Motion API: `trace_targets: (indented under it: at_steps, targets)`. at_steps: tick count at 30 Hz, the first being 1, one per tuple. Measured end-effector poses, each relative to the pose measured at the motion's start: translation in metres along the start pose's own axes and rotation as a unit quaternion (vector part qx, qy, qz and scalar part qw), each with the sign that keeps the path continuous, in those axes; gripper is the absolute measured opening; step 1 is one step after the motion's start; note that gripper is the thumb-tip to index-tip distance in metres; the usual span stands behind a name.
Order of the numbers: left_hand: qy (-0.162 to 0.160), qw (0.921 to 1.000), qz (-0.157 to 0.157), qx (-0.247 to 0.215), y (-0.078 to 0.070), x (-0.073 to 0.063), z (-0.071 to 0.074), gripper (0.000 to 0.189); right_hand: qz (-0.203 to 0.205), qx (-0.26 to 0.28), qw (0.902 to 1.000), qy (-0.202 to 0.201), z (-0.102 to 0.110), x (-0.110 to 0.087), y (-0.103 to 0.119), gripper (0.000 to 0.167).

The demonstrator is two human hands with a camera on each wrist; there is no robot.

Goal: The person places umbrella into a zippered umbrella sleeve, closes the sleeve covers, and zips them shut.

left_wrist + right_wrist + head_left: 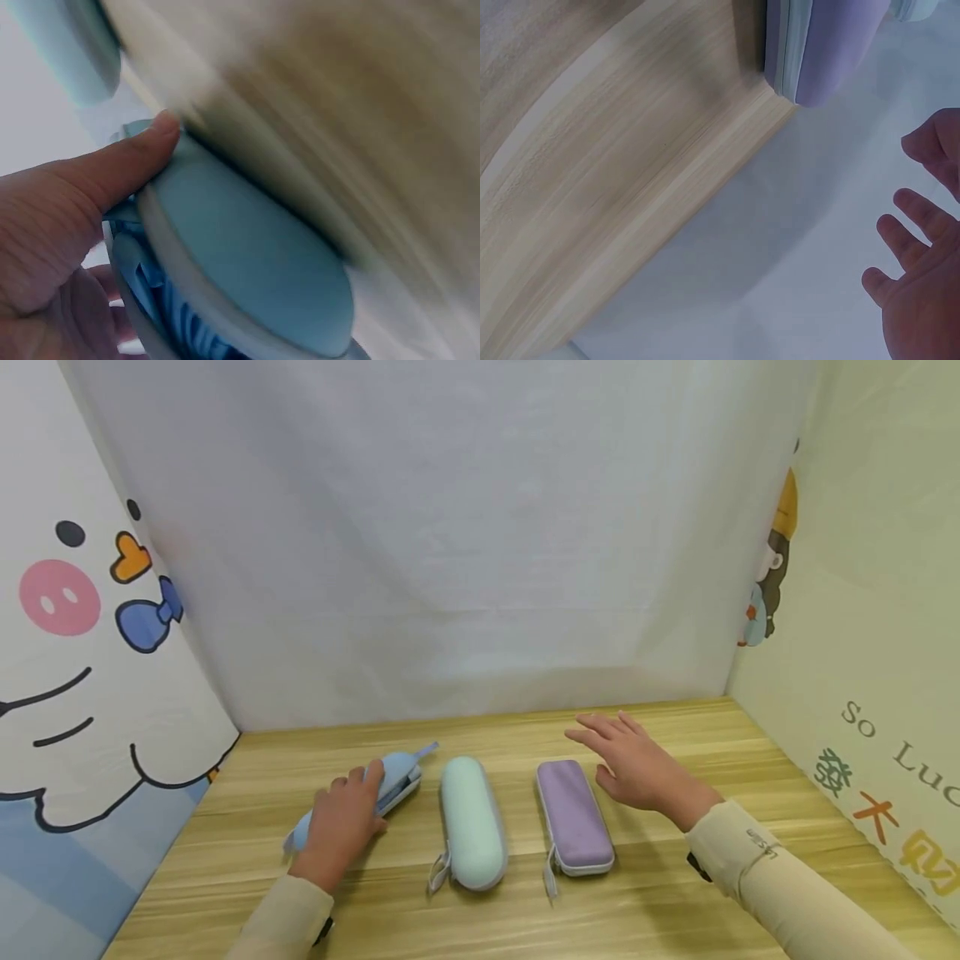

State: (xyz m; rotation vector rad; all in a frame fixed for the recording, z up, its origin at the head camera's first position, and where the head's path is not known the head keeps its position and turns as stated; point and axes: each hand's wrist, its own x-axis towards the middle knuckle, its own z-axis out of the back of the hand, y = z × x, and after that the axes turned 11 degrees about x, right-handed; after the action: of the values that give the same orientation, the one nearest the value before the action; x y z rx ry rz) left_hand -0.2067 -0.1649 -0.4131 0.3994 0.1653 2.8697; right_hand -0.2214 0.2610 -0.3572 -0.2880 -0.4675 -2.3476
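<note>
My left hand point(339, 827) holds a light blue zip case point(396, 770) on the left part of the table, thumb on one side and fingers over the other. The case lies slantwise and its zip gapes; folded dark blue fabric point(161, 292) shows inside in the left wrist view. A mint green zip case point(472, 822) lies closed to the right of it. Farther right lies a closed purple zip case point(575, 818) with a pale rim. Just right of the purple case, my right hand point(637, 768) hovers with fingers spread, touching nothing.
All the cases lie on a wood-grain table point(510, 927). A pale cloth point(480, 543) hangs behind the table's far edge. Printed panels stand at the left point(67, 693) and right point(862, 652).
</note>
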Motion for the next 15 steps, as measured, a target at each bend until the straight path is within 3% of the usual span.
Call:
trace_targets:
  at_steps: [4,9,15]
  targets:
    - [0.007,0.9996,0.022,0.017,0.003,0.003,0.003,0.085,-0.001,-0.002,1.0000,0.001,0.000,0.000,0.001,0.059]
    - [0.037,0.9981,0.049,-0.006,0.005,0.005,0.007,0.105,-0.004,0.000,1.0000,0.005,0.001,0.003,0.004,0.058]
    - [0.042,0.9976,0.047,-0.029,0.007,0.007,0.008,0.099,0.010,0.009,0.9999,-0.002,0.002,0.009,0.012,0.057]
